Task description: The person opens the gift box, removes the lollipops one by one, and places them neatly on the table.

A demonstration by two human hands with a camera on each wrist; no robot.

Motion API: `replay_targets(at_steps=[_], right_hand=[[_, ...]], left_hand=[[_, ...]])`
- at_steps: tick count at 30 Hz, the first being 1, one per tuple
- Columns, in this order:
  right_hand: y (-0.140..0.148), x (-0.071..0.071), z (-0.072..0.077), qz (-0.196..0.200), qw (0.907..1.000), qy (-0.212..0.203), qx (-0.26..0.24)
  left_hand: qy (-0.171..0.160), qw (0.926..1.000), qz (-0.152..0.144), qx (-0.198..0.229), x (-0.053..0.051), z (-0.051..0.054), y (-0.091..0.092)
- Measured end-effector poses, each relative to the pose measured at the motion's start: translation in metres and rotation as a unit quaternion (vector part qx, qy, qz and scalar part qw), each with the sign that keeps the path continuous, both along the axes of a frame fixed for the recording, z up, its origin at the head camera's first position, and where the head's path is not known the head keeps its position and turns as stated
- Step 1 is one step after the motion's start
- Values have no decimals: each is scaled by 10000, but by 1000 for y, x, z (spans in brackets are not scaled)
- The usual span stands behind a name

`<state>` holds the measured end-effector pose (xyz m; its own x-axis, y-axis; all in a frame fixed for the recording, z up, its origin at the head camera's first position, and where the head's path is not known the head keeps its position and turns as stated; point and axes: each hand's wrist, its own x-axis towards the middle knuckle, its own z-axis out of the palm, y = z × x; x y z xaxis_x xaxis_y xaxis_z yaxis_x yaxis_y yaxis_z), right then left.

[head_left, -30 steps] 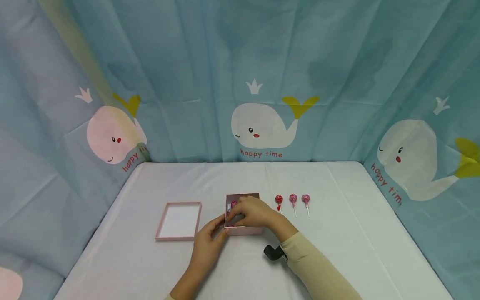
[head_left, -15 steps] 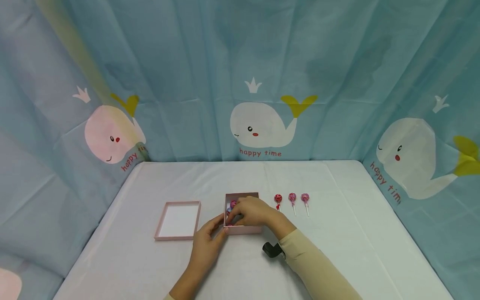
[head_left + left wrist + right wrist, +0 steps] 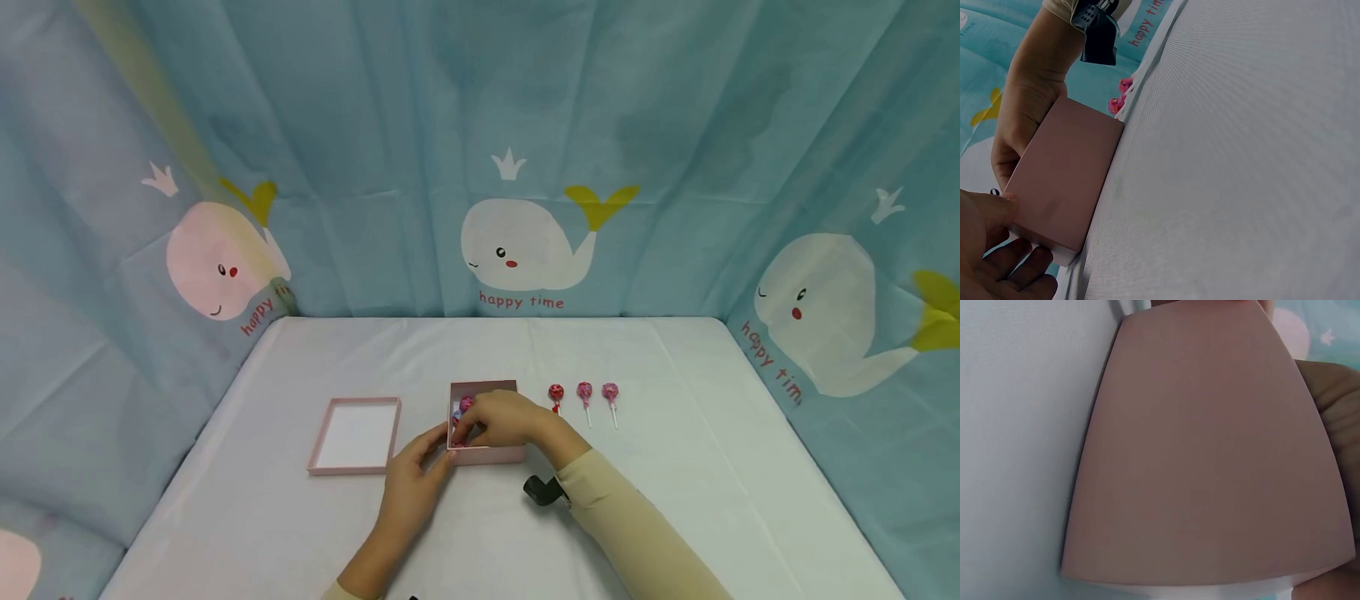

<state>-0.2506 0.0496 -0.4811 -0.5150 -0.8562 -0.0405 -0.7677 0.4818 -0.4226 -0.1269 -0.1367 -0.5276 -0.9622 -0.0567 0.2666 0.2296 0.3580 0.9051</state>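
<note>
A pink open-topped box (image 3: 487,456) stands on the table in the head view, with wrapped lollipops (image 3: 467,404) inside along its left part. At its front left corner my left hand (image 3: 411,483) holds the box, thumb at the front and fingers along the left side. In the left wrist view the thumb (image 3: 999,209) lies on the box's upper edge. My right hand (image 3: 504,419) reaches over the right side into the box, fingers bent down among the lollipops. Its fingertips are partly hidden, so whether they pinch a lollipop cannot be seen. The right wrist view is mostly filled by the box wall (image 3: 1210,450).
Left of the box lies a pink-rimmed box lid (image 3: 354,436), its white inside up. Three lollipops lie in a row to the right: a red one (image 3: 556,392) and two pink ones (image 3: 585,390). A whale-print curtain surrounds the white table (image 3: 675,467).
Both hands stay nearly where they were, the right one still inside the box. The head view has shifted slightly, so everything appears a little higher.
</note>
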Motion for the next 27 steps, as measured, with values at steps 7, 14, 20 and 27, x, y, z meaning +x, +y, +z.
replay_targets(at_steps=[7,14,20,27], right_hand=[[-3,0,1,-178,9997,170,-28],[-4,2,2,-229,9988,422,-7],[0,0,-1,-234,9986,359,-321],[8,-3,-3,-200,9956,-189,-892]], left_hand=[[44,10000,32,-38,-1,3,-1],[26,10000,26,40,-1,3,-2],[77,9999,-24,86,-1,3,-1],[-80,10000,-2,49,1,2,0]])
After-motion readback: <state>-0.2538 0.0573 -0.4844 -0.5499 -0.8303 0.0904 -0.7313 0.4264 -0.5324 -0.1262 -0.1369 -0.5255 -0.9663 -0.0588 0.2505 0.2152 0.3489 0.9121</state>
